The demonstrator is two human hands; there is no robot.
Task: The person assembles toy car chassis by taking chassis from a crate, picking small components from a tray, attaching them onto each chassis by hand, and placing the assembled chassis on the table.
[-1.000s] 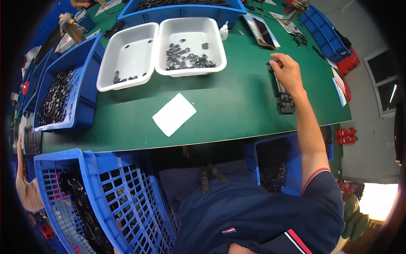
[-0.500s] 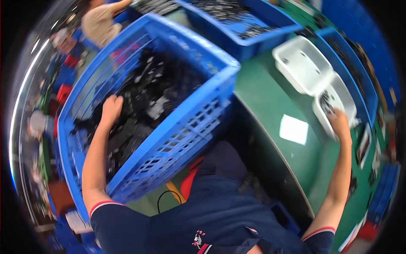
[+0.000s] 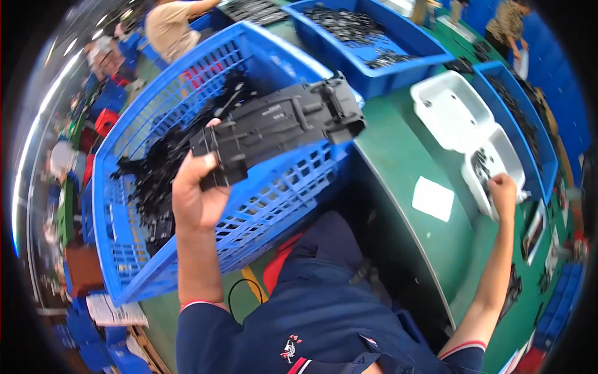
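Note:
My left hand [image 3: 200,194] grips one end of a long black moulded plastic part [image 3: 280,118], thumb on top. The part is tilted above the near rim of a large blue plastic crate [image 3: 268,193]. Inside that crate lies a heap of black plastic pieces [image 3: 159,165]. My right hand [image 3: 503,192] is over the near side of a white tray [image 3: 514,149], its fingers drawn together. Small dark parts [image 3: 481,163] lie in the tray beside my fingertips. What the fingertips hold, if anything, is hidden.
A second white tray [image 3: 458,103] adjoins the first on the green table [image 3: 398,149]. White paper [image 3: 433,198] lies near the table edge. Blue bins [image 3: 398,70] of dark parts stand behind and at the right [image 3: 551,163]. Other people [image 3: 168,31] are farther off.
My left hand has come up out of the crate and toward me, now carrying the long black plastic part. My right hand stays at the white tray, its fingers now drawn together.

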